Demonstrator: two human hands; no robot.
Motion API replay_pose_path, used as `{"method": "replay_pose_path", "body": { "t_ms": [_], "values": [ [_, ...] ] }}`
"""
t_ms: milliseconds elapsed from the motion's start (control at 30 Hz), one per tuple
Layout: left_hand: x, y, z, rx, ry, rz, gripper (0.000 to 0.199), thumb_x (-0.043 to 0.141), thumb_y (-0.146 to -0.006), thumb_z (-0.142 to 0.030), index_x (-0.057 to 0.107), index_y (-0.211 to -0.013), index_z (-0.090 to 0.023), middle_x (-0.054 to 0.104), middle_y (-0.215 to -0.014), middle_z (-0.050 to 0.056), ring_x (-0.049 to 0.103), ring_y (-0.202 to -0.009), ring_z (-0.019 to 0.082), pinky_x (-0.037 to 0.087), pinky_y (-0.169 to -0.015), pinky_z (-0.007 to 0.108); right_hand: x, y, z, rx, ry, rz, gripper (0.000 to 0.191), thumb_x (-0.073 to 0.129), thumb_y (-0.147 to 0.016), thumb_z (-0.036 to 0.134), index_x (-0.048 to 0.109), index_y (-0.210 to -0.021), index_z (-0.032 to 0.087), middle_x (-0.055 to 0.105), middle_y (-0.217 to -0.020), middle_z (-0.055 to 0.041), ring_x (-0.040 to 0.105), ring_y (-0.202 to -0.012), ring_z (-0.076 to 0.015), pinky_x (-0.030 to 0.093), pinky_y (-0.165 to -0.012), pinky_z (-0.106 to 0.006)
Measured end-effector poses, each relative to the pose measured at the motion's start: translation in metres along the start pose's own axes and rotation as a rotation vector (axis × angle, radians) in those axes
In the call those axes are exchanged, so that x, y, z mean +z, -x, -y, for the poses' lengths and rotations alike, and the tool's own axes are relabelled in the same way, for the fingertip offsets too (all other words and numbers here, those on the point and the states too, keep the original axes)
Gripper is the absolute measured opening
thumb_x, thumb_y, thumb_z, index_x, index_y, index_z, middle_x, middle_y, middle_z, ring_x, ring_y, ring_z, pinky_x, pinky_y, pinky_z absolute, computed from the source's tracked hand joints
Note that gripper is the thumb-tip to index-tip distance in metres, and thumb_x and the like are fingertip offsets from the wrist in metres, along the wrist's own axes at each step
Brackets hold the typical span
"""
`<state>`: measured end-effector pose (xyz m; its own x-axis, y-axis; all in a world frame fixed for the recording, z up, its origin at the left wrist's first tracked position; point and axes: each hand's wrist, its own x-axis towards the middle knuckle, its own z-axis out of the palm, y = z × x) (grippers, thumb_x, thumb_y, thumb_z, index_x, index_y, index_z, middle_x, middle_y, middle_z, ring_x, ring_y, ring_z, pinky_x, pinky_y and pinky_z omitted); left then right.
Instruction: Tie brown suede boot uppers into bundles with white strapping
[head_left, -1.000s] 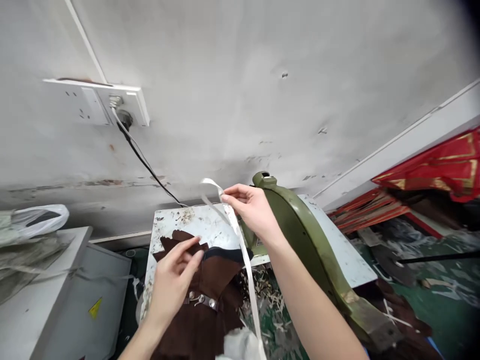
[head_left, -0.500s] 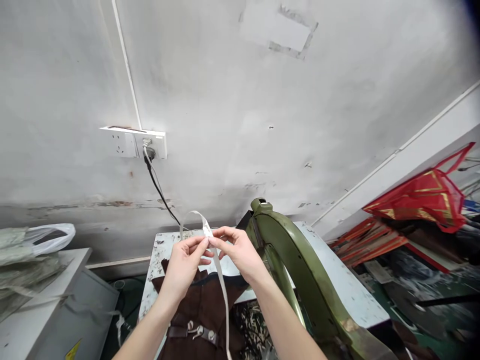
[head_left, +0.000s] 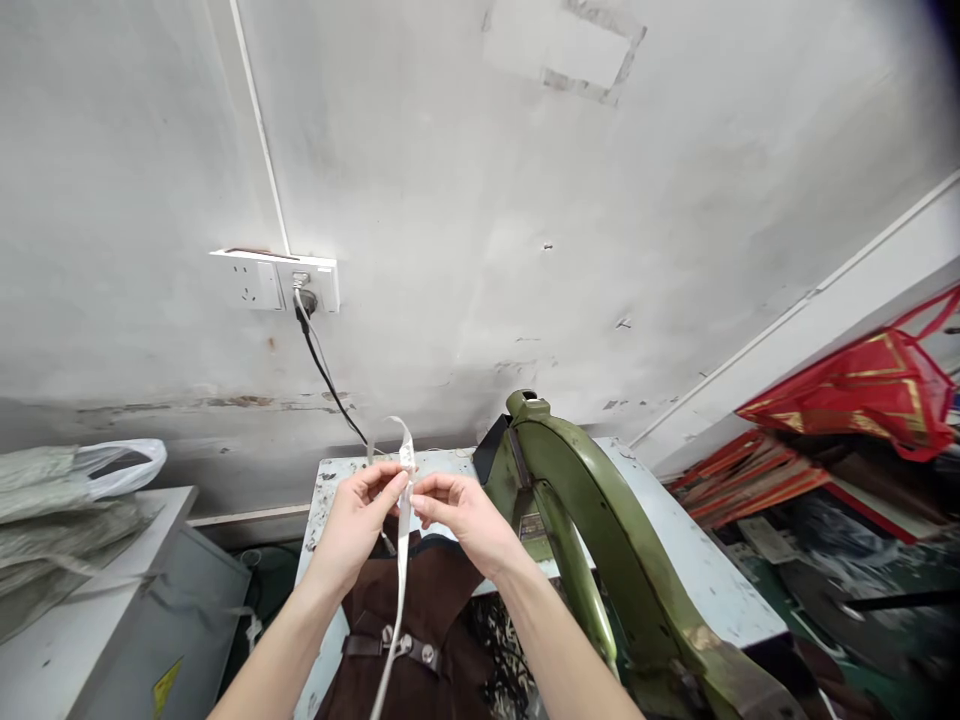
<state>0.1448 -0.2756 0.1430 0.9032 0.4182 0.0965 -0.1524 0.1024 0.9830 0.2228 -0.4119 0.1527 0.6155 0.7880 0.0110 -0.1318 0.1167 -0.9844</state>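
My left hand [head_left: 365, 518] pinches a narrow white strap [head_left: 403, 560] between thumb and fingers. The strap loops over above the fingertips and hangs down in front of brown material [head_left: 427, 600] with metal studs on a band. At the strap's right edge is my right hand [head_left: 459, 515], its thumb and fingers pressed together; whether they grip the strap is too small to tell. A green curved machine arm [head_left: 600, 500] rises just right of my right hand.
Behind the hands stands a pale, speckled table [head_left: 697, 560]. A grey cabinet [head_left: 180, 590] with plastic bags [head_left: 67, 500] is at the left. A wall socket [head_left: 274, 283] has cables plugged in. A red bag [head_left: 862, 400] lies at the right.
The strap's hanging end has swung left. My right hand's fingertips have shifted slightly down, a little apart from my left hand's. The whole view has shifted slightly.
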Motion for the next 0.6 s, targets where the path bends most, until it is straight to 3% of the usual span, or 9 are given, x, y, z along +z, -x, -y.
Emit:
{"method": "replay_pose_path", "body": {
  "t_ms": [100,233,400,500,600],
  "values": [
    [-0.0009,0.0004,0.0006,0.01,-0.012,-0.026,0.031,0.072,-0.077,-0.044,0.071,-0.092,-0.017,0.068,-0.087,0.004,0.061,-0.082,0.017,0.05,-0.073,0.025,0.0046,0.0008,-0.0028,0.003,-0.029,0.017,0.028,0.077,-0.072,0.041,0.07,-0.082,0.016,0.062,-0.08,-0.0012,0.056,-0.073,-0.0129,0.047,-0.065,-0.026],
    [-0.0004,0.0014,0.0008,-0.015,0.047,-0.027,0.034,0.07,-0.079,-0.049,0.071,-0.095,-0.019,0.067,-0.091,0.005,0.06,-0.088,0.019,0.052,-0.071,0.026,0.009,0.0012,-0.0022,-0.032,0.01,-0.082,0.031,0.081,-0.067,0.041,0.065,-0.07,0.015,0.058,-0.064,0.0017,0.052,-0.058,-0.0108,0.044,-0.06,-0.026],
    [0.0002,0.005,-0.0019,-0.13,0.027,0.057,0.031,0.078,-0.071,-0.045,0.07,-0.082,-0.018,0.067,-0.082,0.002,0.062,-0.078,0.016,0.053,-0.068,0.025,0.0079,0.0016,-0.0019,-0.093,0.184,-0.213,0.03,0.08,-0.067,0.037,0.061,-0.064,0.015,0.056,-0.056,0.0023,0.049,-0.054,-0.0105,0.038,-0.055,-0.025],
    [0.001,0.0074,-0.0041,-0.133,0.052,0.081,0.029,0.079,-0.07,-0.043,0.072,-0.078,-0.016,0.069,-0.077,0.003,0.064,-0.074,0.016,0.054,-0.074,0.028,0.0051,0.0032,-0.0026,-0.104,0.191,-0.195,0.03,0.079,-0.068,0.035,0.057,-0.062,0.016,0.055,-0.059,0.0032,0.048,-0.058,-0.01,0.038,-0.058,-0.024],
    [0.0016,0.0088,-0.0043,-0.13,0.086,0.141,0.029,0.076,-0.073,-0.044,0.075,-0.082,-0.016,0.072,-0.079,0.005,0.066,-0.075,0.019,0.055,-0.08,0.034,0.0022,0.0056,-0.0042,-0.034,0.055,-0.108,0.033,0.082,-0.064,0.038,0.056,-0.065,0.017,0.056,-0.061,0.0038,0.051,-0.059,-0.0104,0.042,-0.062,-0.025]
  ]
}}
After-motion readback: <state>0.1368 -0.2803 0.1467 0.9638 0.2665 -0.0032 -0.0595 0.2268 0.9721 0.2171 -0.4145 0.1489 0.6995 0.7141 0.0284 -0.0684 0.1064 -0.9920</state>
